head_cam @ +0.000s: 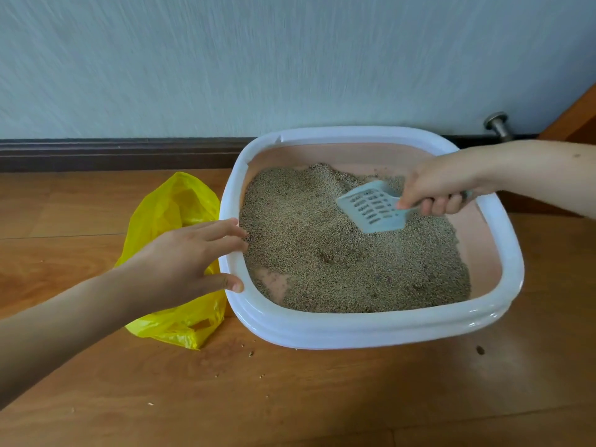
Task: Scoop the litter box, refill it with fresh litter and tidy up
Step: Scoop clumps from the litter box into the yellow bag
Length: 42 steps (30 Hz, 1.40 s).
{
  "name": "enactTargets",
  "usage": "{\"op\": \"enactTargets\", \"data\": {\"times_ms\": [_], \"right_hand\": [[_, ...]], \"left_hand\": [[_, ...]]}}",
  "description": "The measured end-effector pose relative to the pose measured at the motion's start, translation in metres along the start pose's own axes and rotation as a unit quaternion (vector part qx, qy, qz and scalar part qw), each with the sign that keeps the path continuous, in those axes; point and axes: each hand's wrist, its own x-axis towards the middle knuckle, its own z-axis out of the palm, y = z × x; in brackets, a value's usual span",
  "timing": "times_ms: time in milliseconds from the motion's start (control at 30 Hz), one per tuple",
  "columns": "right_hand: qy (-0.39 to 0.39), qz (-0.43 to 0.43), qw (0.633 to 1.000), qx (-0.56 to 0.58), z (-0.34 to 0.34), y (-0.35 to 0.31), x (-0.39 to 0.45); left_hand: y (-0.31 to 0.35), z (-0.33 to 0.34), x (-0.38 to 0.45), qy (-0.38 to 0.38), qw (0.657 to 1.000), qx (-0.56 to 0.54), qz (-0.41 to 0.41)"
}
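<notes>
A litter box with a white rim and pink inner walls stands on the wooden floor against the wall. Grey-brown litter fills most of it, with a bare pink patch at the near left corner. My right hand grips the handle of a pale blue slotted scoop, whose blade sits over the litter at the back right. My left hand rests on the box's left rim, fingers straight and reaching over the edge, thumb on the rim.
A crumpled yellow plastic bag lies on the floor just left of the box, partly under my left arm. Loose litter grains dot the floor in front. A metal door stopper sticks out behind the box's right corner.
</notes>
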Motion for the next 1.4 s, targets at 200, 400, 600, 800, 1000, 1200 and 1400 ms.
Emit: {"op": "enactTargets", "data": {"times_ms": [200,400,600,800,1000,1200,1400], "right_hand": [[-0.012,0.018,0.997,-0.067,0.024,0.036,0.002],[-0.023,0.013,0.998,-0.053,0.075,0.034,0.013],[0.011,-0.039,0.998,0.058,0.116,0.009,0.044],[0.016,-0.106,0.992,0.07,0.118,0.013,0.027],[0.034,-0.15,0.987,0.054,0.112,0.032,0.004],[0.05,-0.155,0.983,0.086,0.107,0.042,-0.004],[0.05,-0.16,0.981,0.1,0.106,0.044,-0.008]], "left_hand": [[0.001,0.0,0.0,0.006,1.0,0.0,-0.004],[0.001,0.0,0.0,0.005,1.0,-0.002,-0.003],[0.0,-0.001,0.0,0.005,1.0,-0.008,-0.005],[0.0,0.002,-0.002,0.008,1.0,-0.012,-0.006],[-0.001,0.002,-0.001,0.008,1.0,-0.008,-0.003],[-0.001,0.003,-0.002,0.012,1.0,-0.023,-0.008],[-0.001,0.003,-0.001,0.011,1.0,-0.016,-0.009]]}}
